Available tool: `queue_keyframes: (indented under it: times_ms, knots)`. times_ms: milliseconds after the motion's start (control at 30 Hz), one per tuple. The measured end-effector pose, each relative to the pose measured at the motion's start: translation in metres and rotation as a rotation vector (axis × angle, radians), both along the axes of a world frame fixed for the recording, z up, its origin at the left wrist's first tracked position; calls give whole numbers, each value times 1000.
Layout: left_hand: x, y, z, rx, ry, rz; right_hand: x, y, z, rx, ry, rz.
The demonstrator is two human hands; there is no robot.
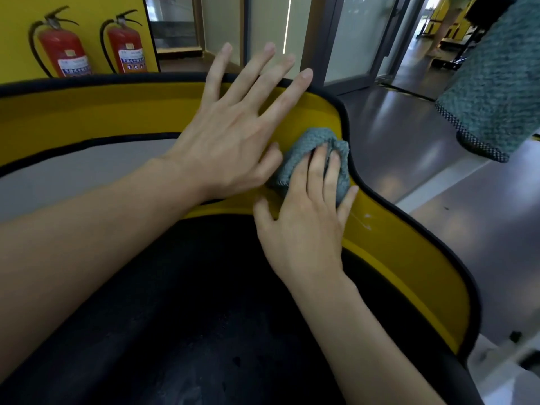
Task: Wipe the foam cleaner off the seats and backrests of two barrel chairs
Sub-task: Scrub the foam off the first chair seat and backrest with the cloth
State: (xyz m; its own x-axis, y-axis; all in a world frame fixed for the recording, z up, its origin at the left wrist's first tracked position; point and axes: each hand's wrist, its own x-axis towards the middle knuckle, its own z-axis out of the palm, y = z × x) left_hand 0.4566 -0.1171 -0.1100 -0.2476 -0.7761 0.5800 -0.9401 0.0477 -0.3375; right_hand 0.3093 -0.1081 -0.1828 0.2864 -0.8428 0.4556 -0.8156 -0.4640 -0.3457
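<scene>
A barrel chair fills the view, with a yellow backrest (87, 118) edged in black piping and a black seat (190, 317). My right hand (306, 217) presses a bunched grey-blue cloth (304, 150) against the inside of the backrest at its right curve, with the fingers curled over the cloth. My left hand (233, 121) hovers or rests with spread, straight fingers over the backrest's top edge, just left of the cloth. Faint white streaks (362, 220) show on the yellow surface to the right of my right hand.
Two red fire extinguishers (64, 45) stand behind the chair against a yellow wall. A teal woven upholstered piece (496, 83) hangs at the upper right. Glossy grey floor (409, 141) and glass doors lie beyond the chair's right side.
</scene>
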Motion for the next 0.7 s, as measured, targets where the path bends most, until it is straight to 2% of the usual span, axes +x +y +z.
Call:
queue_keyframes:
  times_ms: [100, 333, 400, 533, 700]
  knots:
    - [-2, -3, -5, -39, -2, 18, -2, 0, -8, -37, 60, -10]
    - [-11, -5, -9, -49, -17, -3, -1, 8, -18, 168, 170, 42]
    - [-11, -4, -9, -44, -23, -9, 0, 7, -14, 134, 167, 59]
    - [-12, -4, -9, -54, -24, -14, 4, -4, -5, -85, 110, 49]
    - [-11, -5, -19, -103, -14, -13, -14, -6, -15, -111, 230, 68]
